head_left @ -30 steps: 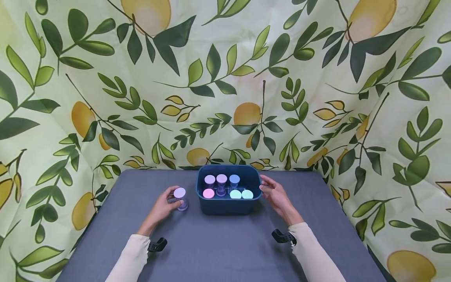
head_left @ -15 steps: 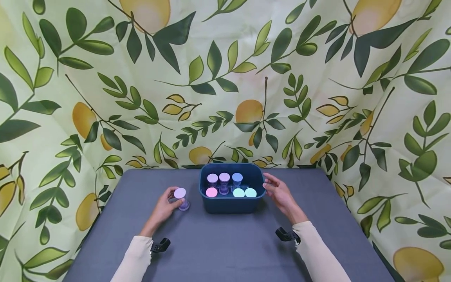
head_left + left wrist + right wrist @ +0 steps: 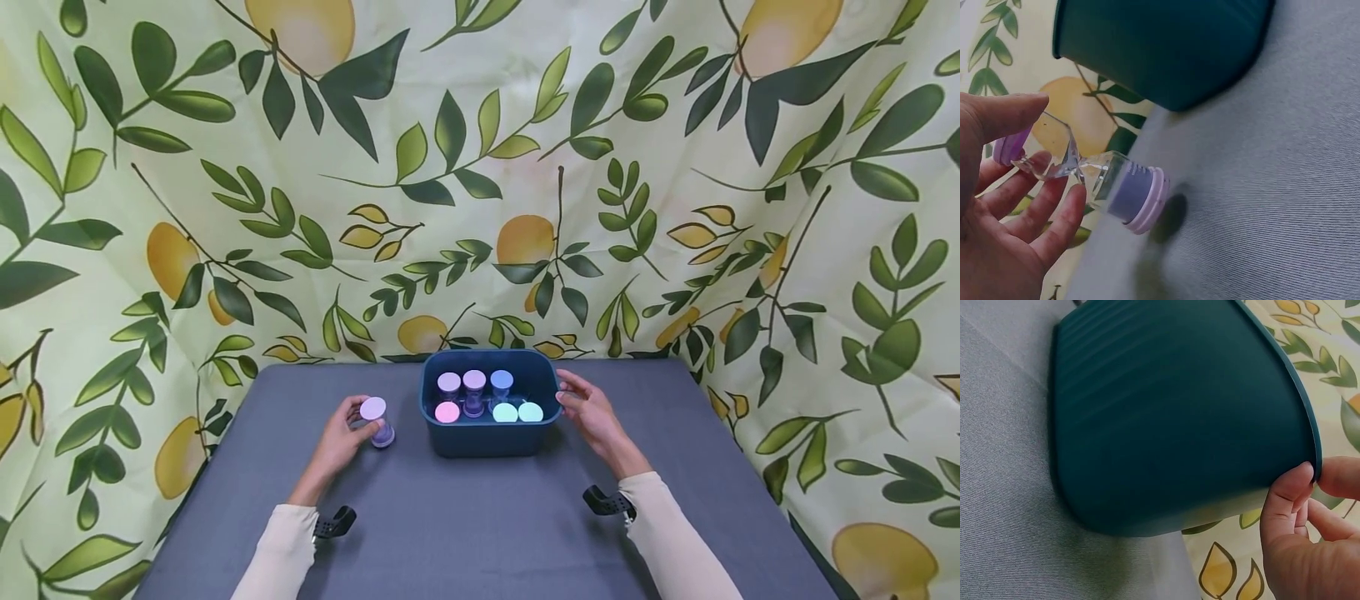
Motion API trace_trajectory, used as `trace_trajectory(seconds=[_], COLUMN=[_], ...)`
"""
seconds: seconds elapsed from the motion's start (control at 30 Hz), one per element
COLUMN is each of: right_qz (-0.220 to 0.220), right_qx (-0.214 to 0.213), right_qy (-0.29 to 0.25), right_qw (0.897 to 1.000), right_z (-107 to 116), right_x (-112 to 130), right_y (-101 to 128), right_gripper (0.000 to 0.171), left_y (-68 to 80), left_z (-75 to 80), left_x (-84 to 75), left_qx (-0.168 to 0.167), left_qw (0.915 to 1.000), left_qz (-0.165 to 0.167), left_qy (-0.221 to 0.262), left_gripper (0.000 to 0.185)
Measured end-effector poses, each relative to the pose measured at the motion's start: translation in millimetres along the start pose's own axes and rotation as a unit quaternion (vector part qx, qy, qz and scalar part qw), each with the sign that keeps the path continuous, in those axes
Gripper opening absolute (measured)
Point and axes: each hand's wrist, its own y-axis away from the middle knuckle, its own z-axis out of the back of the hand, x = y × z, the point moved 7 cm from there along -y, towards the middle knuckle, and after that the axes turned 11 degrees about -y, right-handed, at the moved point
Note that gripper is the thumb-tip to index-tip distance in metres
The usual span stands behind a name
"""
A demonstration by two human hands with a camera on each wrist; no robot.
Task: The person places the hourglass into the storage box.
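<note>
My left hand [image 3: 337, 440] holds a sand timer [image 3: 382, 433] with lilac caps, left of a dark blue bin [image 3: 483, 442]. In the left wrist view, thumb and fingers are round the timer's [image 3: 1100, 172] upper end; it leans, its dull purple sand sits in the lower bulb, and a shadow lies beside the lower cap. My right hand [image 3: 596, 425] pinches the bin's right rim, as the right wrist view shows with the thumb against the outer wall [image 3: 1179, 425]. Inside the bin stand several sand timers: two with lilac tops [image 3: 474, 380], others pink [image 3: 447, 412], blue [image 3: 502, 380] and mint [image 3: 506, 412].
A grey cloth [image 3: 480, 525] covers the table. Behind it and along both sides hangs a white curtain [image 3: 450, 208] printed with lemons and leaves. The bin stands near the table's back edge. A black strap [image 3: 335, 522] is on each wrist.
My left hand has shifted slightly left with the sand timer, a little farther from the bin. My right hand stays at the bin's rim. The head view has swayed slightly.
</note>
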Motion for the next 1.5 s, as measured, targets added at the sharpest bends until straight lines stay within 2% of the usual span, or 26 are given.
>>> trace_trajectory(seconds=[0.27,0.53,0.83,1.07,1.5], right_qz=[0.003,0.008,0.011,0.011,0.008], right_qx=[0.007,0.01,0.011,0.012,0.006], right_qy=[-0.008,-0.01,-0.011,-0.011,-0.013], right_qw=[1.0,1.0,1.0,1.0,1.0], right_z=[0,-1,-2,-2,-1], right_x=[-1,-1,2,0,0], right_y=[-1,-1,-1,-2,0], right_gripper=[0.052,0.053,0.052,0.052,0.051], left_y=[-2.1,-1.3,-1.4,-2.6,-8.3], left_z=[8.0,8.5,14.6,19.8,24.3], left_x=[-9.6,-20.3,-51.2,-71.0,-104.0], left_qx=[-0.01,-0.007,-0.014,-0.014,-0.024], left_qw=[0.9999,0.9999,0.9988,0.998,0.9966], left_qz=[0.004,0.003,-0.031,-0.045,-0.07], left_qy=[-0.004,0.007,0.035,0.043,0.036], left_gripper=[0.052,0.051,0.052,0.055,0.053])
